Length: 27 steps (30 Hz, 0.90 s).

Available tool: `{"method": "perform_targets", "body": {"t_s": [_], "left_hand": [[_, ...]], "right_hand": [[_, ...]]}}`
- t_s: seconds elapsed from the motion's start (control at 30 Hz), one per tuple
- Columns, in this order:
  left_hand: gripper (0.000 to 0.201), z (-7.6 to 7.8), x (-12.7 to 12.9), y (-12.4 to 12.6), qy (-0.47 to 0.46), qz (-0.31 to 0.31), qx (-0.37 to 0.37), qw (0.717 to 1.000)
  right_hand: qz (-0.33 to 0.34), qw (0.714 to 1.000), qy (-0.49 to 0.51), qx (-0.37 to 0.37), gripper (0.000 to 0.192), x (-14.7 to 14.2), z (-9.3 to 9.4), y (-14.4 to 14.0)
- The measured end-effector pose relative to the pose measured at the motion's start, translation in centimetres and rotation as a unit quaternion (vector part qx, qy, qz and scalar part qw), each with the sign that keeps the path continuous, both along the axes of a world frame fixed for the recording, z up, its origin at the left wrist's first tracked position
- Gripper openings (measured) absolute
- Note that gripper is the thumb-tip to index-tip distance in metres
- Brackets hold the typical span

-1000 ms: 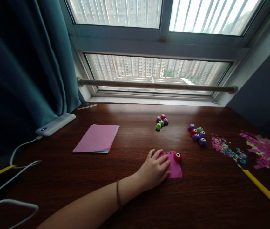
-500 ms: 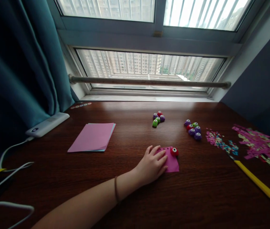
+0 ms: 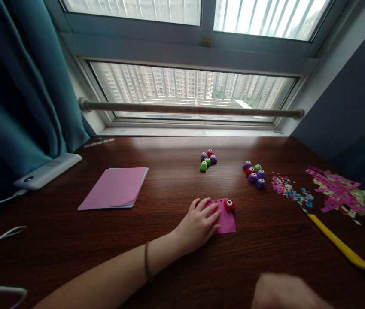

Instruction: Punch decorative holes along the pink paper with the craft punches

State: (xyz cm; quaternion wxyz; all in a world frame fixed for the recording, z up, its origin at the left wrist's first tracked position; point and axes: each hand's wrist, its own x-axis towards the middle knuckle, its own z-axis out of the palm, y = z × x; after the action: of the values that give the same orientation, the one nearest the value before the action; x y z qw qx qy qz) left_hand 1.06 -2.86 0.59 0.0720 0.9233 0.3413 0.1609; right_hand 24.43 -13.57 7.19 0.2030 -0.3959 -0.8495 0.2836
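Left hand (image 3: 198, 223) lies flat, fingers spread, palm down on the near-left part of a small pink paper (image 3: 226, 221) on the dark wooden desk (image 3: 176, 262). It presses the sheet down rather than pinching it.

Red punch (image 3: 229, 204) sits on the paper's far-right corner, just beyond the fingertips and to their right; close to them, though I cannot tell whether they touch. A row of small holes shows along the paper's far edge, left of the punch. The paper's longer side runs roughly near to far, tilted a little.

Right hand (image 3: 287, 294) shows only as a blur at the near edge, lower right. Probably a loose fist, but whether it is closed or holds anything cannot be told. It sits well apart from the punch, which lies ahead of it and to its left; the left hand is much the nearer.

Farther off: one cluster of small punches (image 3: 207, 160) at centre, a second cluster (image 3: 254, 173) to its right. Paper scraps (image 3: 290, 189) and punched strips (image 3: 342, 193) lie at far right, with a yellow tool (image 3: 337, 242) near them. Stack of pink sheets (image 3: 113, 188) at left, a white power bank (image 3: 47, 171) beyond it.
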Motion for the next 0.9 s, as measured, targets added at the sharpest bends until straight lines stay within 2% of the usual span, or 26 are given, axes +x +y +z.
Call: {"method": "perform_targets", "body": {"t_s": [0.03,0.1,0.2,0.27,0.33,0.43,0.7,0.9], "left_hand": [[0.034,0.1,0.0,0.0,0.001,-0.002,-0.004,1.0],[0.034,0.2,0.0,0.0,0.002,-0.005,-0.01,1.0],[0.035,0.5,-0.1,0.0,0.003,-0.007,-0.014,1.0],[0.036,0.6,-0.1,0.0,0.001,-0.005,-0.011,1.0],[0.037,0.6,-0.1,0.1,-0.001,-0.006,-0.009,1.0],[0.038,0.5,-0.2,0.3,-0.003,-0.009,-0.015,1.0],[0.038,0.4,-0.4,0.5,-0.01,-0.015,-0.031,0.999],[0.039,0.6,-0.5,0.5,-0.002,-0.018,-0.05,0.999]], "right_hand": [[-0.003,1.0,0.003,-0.003,0.014,0.1,-0.4,1.8],[-0.076,0.995,0.037,0.056,0.017,0.2,-1.5,5.7],[-0.089,0.991,-0.017,0.101,0.043,-0.1,-3.7,10.8],[-0.082,0.992,-0.025,0.096,0.046,-0.3,-5.2,12.4],[-0.081,0.992,-0.017,0.092,0.041,-0.4,-6.2,12.7],[-0.085,0.993,0.013,0.082,0.033,-0.2,-6.7,12.2],[-0.058,0.996,0.032,0.062,0.033,0.4,-5.7,12.3],[-0.069,0.994,0.046,0.064,0.024,0.4,-6.2,12.4]]}}
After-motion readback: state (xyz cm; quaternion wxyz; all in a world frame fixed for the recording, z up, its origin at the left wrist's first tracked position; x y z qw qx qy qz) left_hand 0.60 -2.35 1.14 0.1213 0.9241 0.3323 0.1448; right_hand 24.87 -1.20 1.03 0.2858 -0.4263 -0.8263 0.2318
